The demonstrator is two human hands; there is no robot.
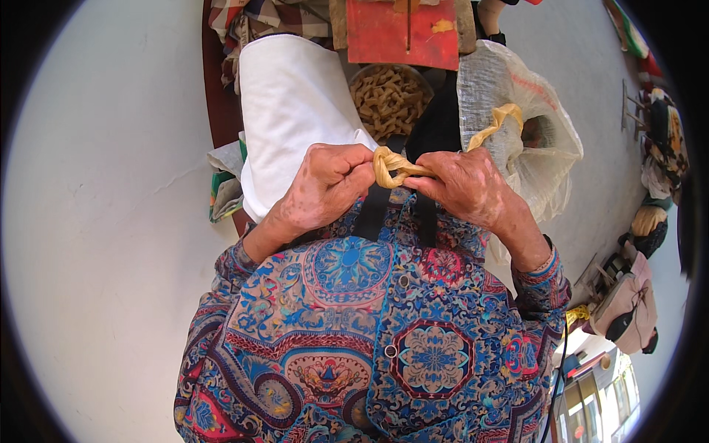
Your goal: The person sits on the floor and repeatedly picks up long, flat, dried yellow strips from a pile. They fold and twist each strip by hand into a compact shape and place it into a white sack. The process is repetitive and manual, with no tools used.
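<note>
Between my two hands a tan, twisted strip [392, 166] forms a looped knot; its exact material I cannot tell. My left hand [335, 183] pinches the left side of the loop, fingers curled closed. On the right of the knot, my right hand [462, 185] grips the strip between thumb and fingers. The strip's loose end [501, 123] rises behind my right hand and curls over a translucent woven plastic sack [487, 77]. Beyond the knot, a round metal basin [425, 83] holds many tan knotted pieces [390, 99].
White cloth [299, 105] covers my left leg. A red board [401, 33] with a thin upright rod stands past the basin. Checked fabric [277, 16] lies at the back left. Along the right are a chair with clothing [626, 299] and a person's leg [490, 22] at the top.
</note>
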